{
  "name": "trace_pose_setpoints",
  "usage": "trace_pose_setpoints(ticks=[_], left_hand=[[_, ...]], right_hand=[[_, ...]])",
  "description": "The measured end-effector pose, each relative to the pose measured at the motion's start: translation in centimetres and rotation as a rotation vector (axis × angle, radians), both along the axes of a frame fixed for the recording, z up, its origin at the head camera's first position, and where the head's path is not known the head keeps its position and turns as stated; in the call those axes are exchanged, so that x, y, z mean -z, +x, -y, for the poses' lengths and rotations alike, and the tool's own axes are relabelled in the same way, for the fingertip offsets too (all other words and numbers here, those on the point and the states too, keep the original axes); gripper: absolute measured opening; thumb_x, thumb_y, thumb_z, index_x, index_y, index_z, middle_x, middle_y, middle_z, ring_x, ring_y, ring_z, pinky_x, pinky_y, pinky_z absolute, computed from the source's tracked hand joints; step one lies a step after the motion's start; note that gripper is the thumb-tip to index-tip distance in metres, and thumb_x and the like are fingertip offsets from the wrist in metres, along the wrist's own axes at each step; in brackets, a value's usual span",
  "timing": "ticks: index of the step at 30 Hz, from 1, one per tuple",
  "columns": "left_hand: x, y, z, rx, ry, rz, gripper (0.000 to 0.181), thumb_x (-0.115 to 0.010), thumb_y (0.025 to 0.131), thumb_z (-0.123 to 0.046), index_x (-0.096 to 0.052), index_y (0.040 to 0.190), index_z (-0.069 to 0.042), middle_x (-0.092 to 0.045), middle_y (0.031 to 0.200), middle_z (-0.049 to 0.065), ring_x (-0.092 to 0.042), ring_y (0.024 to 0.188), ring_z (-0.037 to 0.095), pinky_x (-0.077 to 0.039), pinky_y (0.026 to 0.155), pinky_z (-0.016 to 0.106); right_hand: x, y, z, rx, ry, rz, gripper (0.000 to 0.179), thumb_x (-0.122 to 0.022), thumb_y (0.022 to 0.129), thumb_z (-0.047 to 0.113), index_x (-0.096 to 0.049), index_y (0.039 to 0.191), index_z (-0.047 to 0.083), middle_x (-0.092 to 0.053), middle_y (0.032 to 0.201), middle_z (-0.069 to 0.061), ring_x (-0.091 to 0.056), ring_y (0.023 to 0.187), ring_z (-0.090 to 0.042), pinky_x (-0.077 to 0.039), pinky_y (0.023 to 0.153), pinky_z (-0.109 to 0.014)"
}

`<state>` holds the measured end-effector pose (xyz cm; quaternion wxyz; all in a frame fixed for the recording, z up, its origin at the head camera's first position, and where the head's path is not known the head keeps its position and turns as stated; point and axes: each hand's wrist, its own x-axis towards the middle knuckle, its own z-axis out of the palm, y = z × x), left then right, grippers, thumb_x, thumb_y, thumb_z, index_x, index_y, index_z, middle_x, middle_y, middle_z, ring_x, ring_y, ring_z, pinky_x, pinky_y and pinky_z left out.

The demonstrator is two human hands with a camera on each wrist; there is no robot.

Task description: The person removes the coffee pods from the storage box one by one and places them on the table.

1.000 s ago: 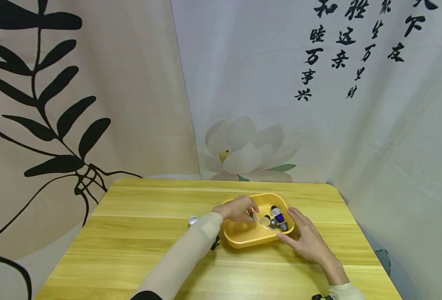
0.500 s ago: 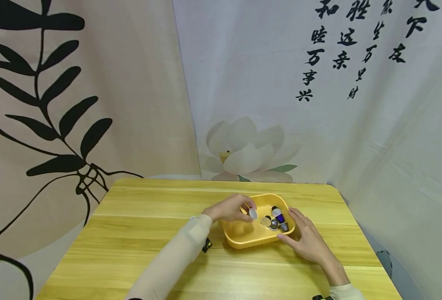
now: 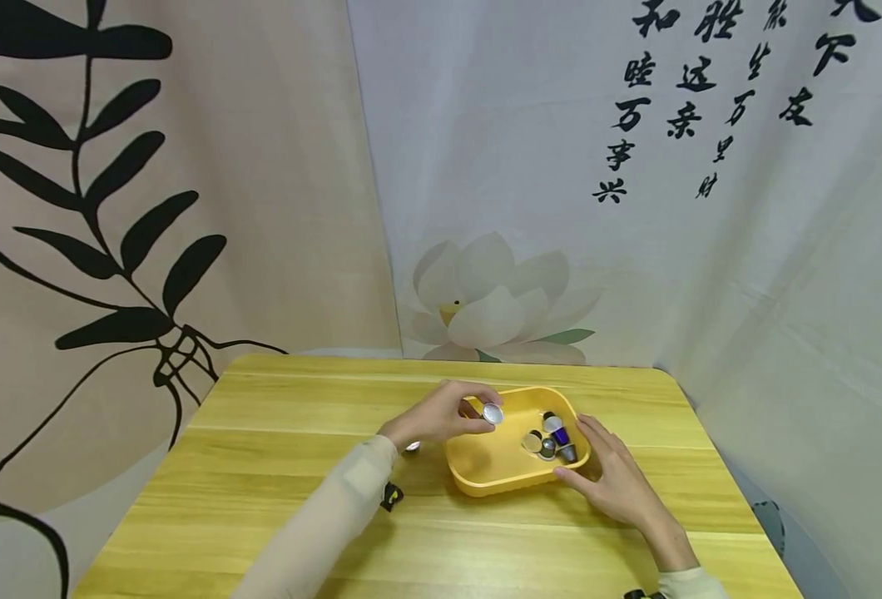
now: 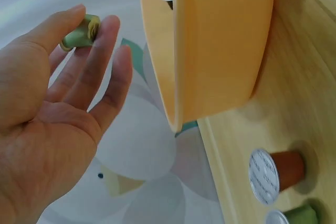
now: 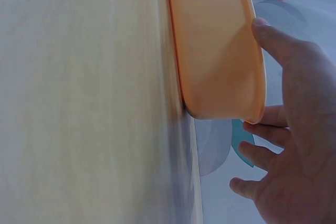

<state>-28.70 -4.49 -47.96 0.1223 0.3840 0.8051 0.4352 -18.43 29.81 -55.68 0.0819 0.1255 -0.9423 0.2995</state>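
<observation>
While the left hand (image 3: 441,413) has its grip pinched on a green capsule (image 4: 79,35), above rim level by the far left corner of the yellow tray (image 3: 478,456), the right hand (image 3: 611,470), loosely spread, touches the tray's right end with thumb and forefinger. Clustered capsules (image 3: 548,448) lie inside near that end. Left of the tray, a brown capsule (image 4: 290,170) and a second green capsule (image 4: 302,215) stand on the table (image 3: 299,466).

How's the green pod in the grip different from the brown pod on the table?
The green cup-shaped pod differs in colour from the reddish-brown cup-shaped pod. The left grip holds the green pod up; the brown pod stands on the yellow wooden table. Both have silvery lids.
</observation>
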Motion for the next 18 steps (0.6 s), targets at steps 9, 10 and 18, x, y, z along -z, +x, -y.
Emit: trace_pose_setpoints(ticks=[9, 10, 18], left_hand=[[0.0, 0.8, 3.0, -0.095, 0.066, 0.043, 0.035, -0.084, 0.104, -0.015, -0.078, 0.139, -0.013, -0.078, 0.139, 0.008, -0.082, 0.107, 0.016, -0.07, 0.094, 0.028], [0.0, 0.9, 3.3, -0.108, 0.071, 0.045, 0.035, -0.084, 0.104, -0.017, -0.078, 0.139, -0.014, -0.078, 0.139, 0.008, -0.082, 0.108, 0.016, -0.07, 0.095, 0.029], [0.3, 1.3, 5.4, -0.185, 0.107, 0.061, 0.036, -0.083, 0.106, -0.03, -0.078, 0.139, -0.018, -0.078, 0.141, 0.006, -0.081, 0.11, 0.019, -0.068, 0.094, 0.029]], right_hand=[[-0.1, 0.1, 0.1, -0.006, 0.017, -0.028, 0.099, -0.084, 0.1, 0.055, -0.043, 0.17, -0.003, -0.04, 0.178, -0.029, -0.043, 0.157, -0.061, -0.041, 0.122, -0.084], [-0.1, 0.1, 0.1, -0.004, 0.011, -0.025, 0.1, -0.084, 0.1, 0.055, -0.043, 0.17, -0.003, -0.04, 0.179, -0.028, -0.043, 0.158, -0.061, -0.041, 0.122, -0.084], [0.1, 0.0, 0.0, 0.003, 0.007, -0.002, 0.101, -0.085, 0.099, 0.056, -0.043, 0.171, -0.002, -0.038, 0.18, -0.027, -0.041, 0.16, -0.059, -0.039, 0.125, -0.083]])
